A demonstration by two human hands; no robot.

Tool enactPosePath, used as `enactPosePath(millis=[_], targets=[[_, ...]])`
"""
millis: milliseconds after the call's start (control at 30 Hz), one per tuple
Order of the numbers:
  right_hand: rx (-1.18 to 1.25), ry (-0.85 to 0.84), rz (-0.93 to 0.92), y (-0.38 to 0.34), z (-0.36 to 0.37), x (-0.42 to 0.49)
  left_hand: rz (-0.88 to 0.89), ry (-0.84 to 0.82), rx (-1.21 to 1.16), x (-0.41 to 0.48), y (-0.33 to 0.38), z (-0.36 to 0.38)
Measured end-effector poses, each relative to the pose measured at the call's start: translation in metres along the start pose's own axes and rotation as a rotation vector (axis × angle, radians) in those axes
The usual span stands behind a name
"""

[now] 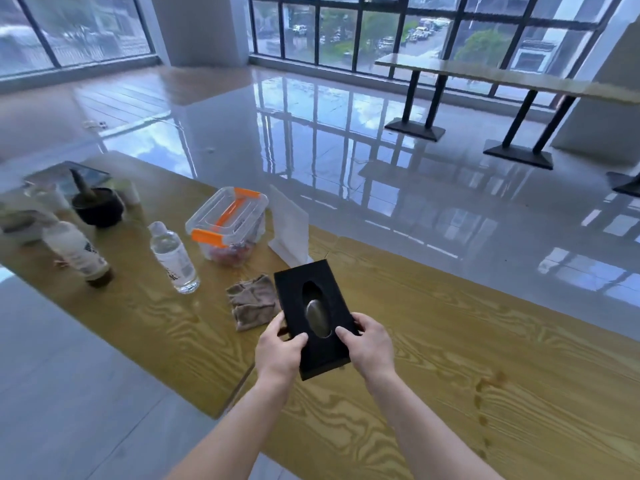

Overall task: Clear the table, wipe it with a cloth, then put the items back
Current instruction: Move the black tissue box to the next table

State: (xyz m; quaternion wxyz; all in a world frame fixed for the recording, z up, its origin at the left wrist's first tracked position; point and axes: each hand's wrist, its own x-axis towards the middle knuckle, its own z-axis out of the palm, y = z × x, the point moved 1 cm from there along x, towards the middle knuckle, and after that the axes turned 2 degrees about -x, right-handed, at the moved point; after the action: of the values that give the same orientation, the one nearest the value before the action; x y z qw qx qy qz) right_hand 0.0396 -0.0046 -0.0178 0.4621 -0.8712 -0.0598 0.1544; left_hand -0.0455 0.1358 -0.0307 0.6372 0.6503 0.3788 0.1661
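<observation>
I hold a black tissue box (294,285) with an oval opening above the wooden table (450,341). My left hand (280,351) grips its near left edge and my right hand (369,344) its near right edge. A crumpled beige cloth (251,301) lies on the table just left of the box. Further left stand a clear water bottle (173,258), a clear container with orange clips (228,226), a white-labelled dark bottle (78,251) and a black mortar with pestle (97,204).
A white paper bag (289,230) stands behind the box. A tablet (69,176), a glass (45,199) and a blurred item sit at the table's far left end. Glossy floor lies beyond; another long table (502,79) stands by the windows.
</observation>
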Motion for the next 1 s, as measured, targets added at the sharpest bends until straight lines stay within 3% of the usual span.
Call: enactPosePath(millis=[533,1000], targets=[[-0.148,-0.280,-0.081,-0.084,0.161,0.011,-0.104,0.287,-0.015,0.062,-0.041,-0.151],[-0.205,-0.394,-0.049,-0.122,0.245,0.029,-0.209,0.452,0.011,0.099,-0.066,-0.207]])
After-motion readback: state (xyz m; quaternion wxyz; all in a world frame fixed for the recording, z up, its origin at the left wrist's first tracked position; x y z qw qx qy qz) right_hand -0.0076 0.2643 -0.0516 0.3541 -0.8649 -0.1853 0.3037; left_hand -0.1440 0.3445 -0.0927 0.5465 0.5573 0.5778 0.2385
